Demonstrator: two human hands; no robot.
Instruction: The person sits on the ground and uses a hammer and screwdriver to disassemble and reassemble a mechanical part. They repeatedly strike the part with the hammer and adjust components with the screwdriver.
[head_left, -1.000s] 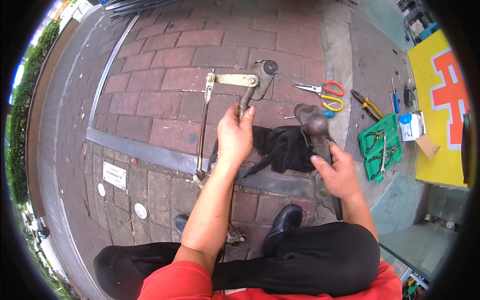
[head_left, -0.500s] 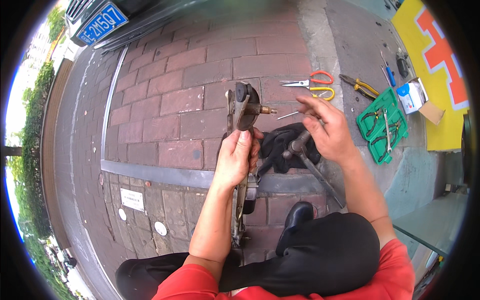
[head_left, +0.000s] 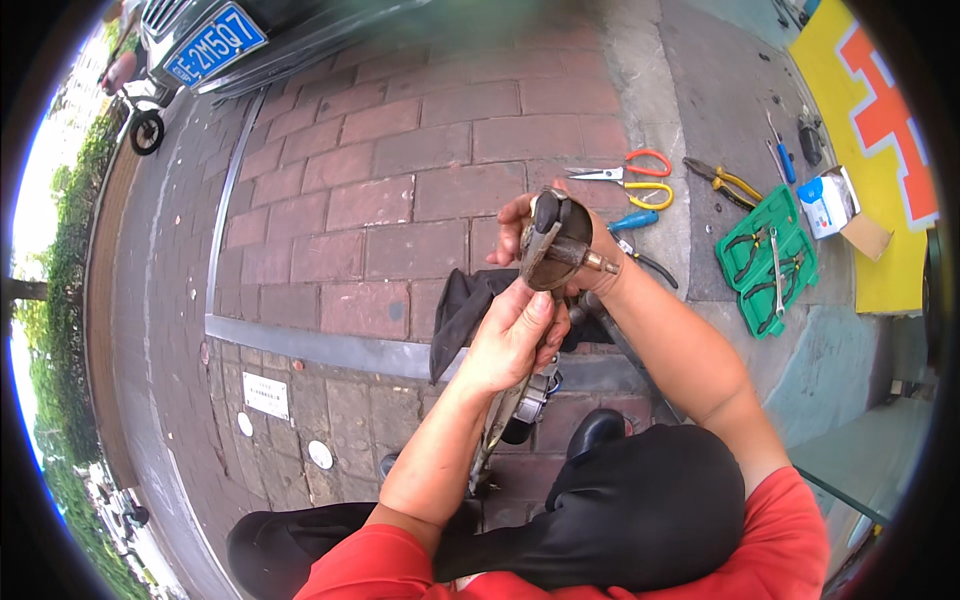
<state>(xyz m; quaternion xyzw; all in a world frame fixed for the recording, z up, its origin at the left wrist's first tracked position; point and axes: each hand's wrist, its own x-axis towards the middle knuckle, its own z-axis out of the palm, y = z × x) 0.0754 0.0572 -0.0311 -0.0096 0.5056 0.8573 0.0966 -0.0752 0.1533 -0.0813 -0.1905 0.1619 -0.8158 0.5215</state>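
A worn metal assembly (head_left: 556, 262) with a rounded dark head and a stubby spindle (head_left: 600, 262) stands upright before me, its long lower arm running down between my knees. My left hand (head_left: 520, 335) is closed around it just below the head, thumb on top. Behind the head reaches my right hand (head_left: 514, 228), its curled fingers showing on the far left side; the palm is hidden by the part. A silver cylindrical piece (head_left: 537, 396) with blue wire sits against the lower arm. Black cloth (head_left: 462, 322) lies on the ground behind my hands.
Right of my hands lie scissors (head_left: 608, 174), a blue-handled tool (head_left: 634, 220) and yellow-handled pliers (head_left: 722, 181). Farther right are an open green tool case (head_left: 752, 292), a small box (head_left: 826, 204) and a screwdriver (head_left: 783, 158). A parked car (head_left: 290, 50) stands at the far left.
My right hand has moved left, from beside the part to behind its head. The part has shifted right and tilted. A blue-handled tool is now uncovered, and a motorbike's wheel appears at far left.
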